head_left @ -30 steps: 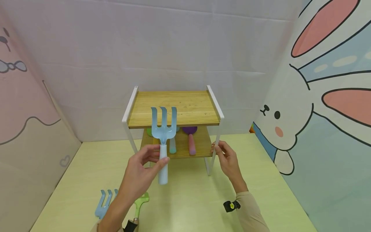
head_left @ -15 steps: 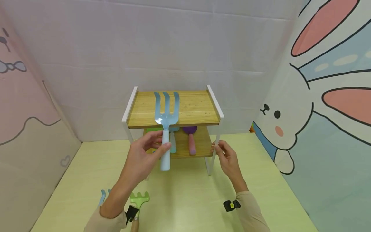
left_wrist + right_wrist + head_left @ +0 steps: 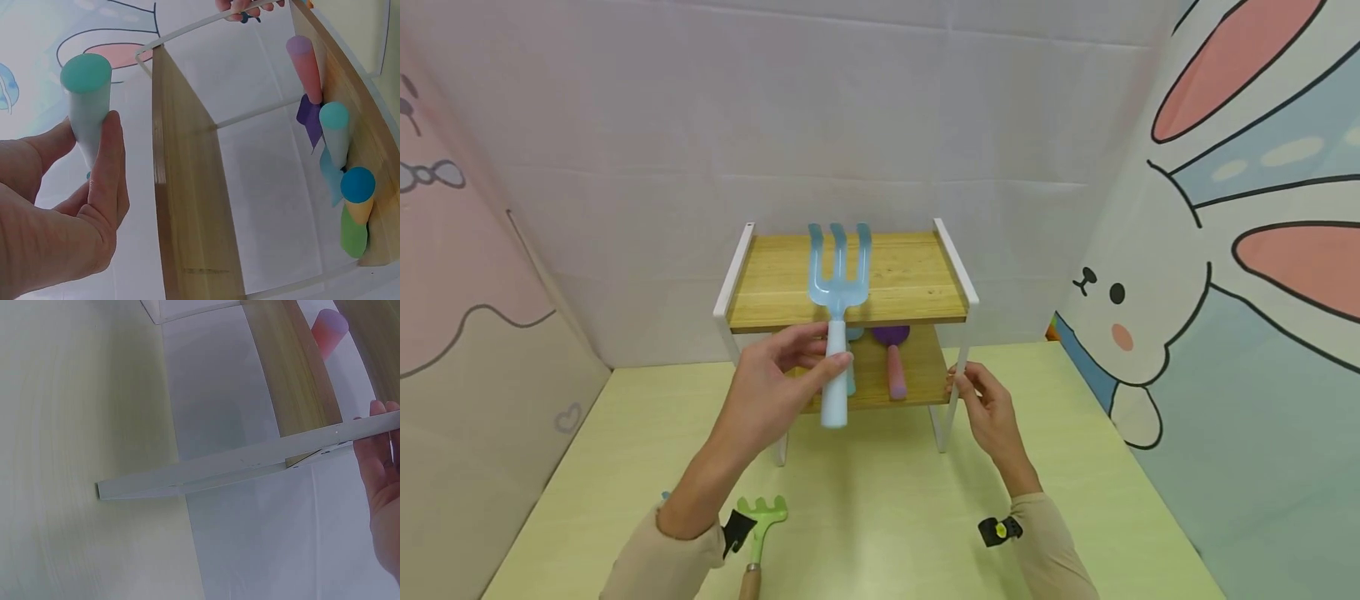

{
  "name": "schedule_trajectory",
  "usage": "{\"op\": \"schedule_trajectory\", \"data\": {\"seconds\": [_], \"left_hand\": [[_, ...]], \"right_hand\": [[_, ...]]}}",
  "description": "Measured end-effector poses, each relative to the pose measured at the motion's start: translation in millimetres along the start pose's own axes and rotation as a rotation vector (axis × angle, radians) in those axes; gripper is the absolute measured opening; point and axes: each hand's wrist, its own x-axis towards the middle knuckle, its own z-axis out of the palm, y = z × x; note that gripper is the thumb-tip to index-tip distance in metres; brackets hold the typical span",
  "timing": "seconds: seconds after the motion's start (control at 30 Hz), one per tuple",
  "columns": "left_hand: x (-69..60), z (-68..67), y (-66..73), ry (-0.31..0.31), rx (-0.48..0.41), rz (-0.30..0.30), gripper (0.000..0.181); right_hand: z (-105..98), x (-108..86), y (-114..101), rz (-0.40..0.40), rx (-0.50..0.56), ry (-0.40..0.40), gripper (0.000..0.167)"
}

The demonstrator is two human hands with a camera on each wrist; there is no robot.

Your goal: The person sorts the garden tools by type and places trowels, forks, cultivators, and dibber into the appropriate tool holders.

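My left hand pinches the pale handle of a light-blue hand fork between thumb and fingers. The fork's prongs point up and away, in front of the top board of a small two-tier shelf; contact with the board cannot be told. From the left wrist view, the handle's teal end faces the camera, apart from the shelf. My right hand holds the white right front leg of the shelf near the lower board.
On the lower board lie a purple tool with a pink handle, a light-blue tool with a pale handle and a green tool with a yellow handle. A green hand rake lies on the table by my left forearm, which hides another blue tool.
My left hand has lifted the hand fork up and slightly right, from before the shelf's front to in front of its top board. The right hand has stayed on the leg.
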Motion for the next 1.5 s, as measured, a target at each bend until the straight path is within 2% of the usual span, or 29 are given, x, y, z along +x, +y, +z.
{"op": "schedule_trajectory", "data": {"seconds": [0.2,0.47,0.7,0.9,1.2,1.5], "left_hand": [[9.2,-4.8,7.4,-0.023,-0.008,0.003,0.049],[21.6,-9.1,18.0,-0.052,-0.019,-0.033,0.053],[35.4,-9.7,24.1,-0.078,-0.057,-0.071,0.055],[47.8,-9.6,29.7,-0.127,-0.057,-0.096,0.054],[63.4,1.0,35.1,-0.176,-0.068,-0.169,0.056],[76.5,12.5,38.1,-0.194,-0.036,-0.179,0.058]], "right_hand": [[0,-0.3,3,0.013,-0.004,0.001,0.013],[-4,-1.8,29,0.006,-0.002,0.004,0.015],[-5,-1.7,31,0.003,0.002,-0.003,0.015],[-4,-1.2,31,0.002,0.014,-0.005,0.014],[-5,-2.1,30,-0.008,-0.007,0.009,0.013],[-5,-3.8,29,-0.002,-0.009,0.012,0.015]]}}
